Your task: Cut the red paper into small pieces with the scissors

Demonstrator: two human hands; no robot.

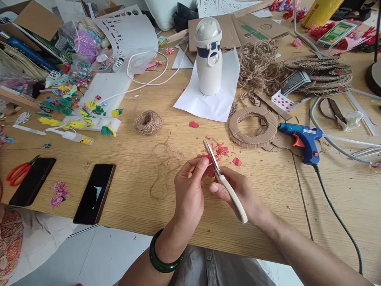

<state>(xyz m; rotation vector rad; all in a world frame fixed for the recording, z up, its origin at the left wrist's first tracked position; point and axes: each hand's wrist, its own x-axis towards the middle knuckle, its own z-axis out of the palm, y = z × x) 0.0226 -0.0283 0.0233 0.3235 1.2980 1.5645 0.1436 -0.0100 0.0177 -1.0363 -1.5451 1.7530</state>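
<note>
Near the table's front middle, my left hand [192, 184] pinches a piece of red paper [208, 171] between thumb and fingers. White-handled scissors [233, 198] are in my right hand [238, 190], their blades pointing up and away, right beside the red paper. Part of the paper is hidden by my fingers and the blades. Small red scraps [222, 151] lie on the table just beyond both hands. A larger red piece [193, 124] rests farther off. To the left of my hands is a loose length of twine [160, 171], with a twine ball [148, 122] behind it.
A blue glue gun [306, 139] and cardboard rings [253, 127] lie to the right. A white bottle [209, 59] stands on paper ahead. Two phones, one a black phone [94, 194], and red-handled scissors [19, 172] are at left. A person's clothed leg shows at lower left.
</note>
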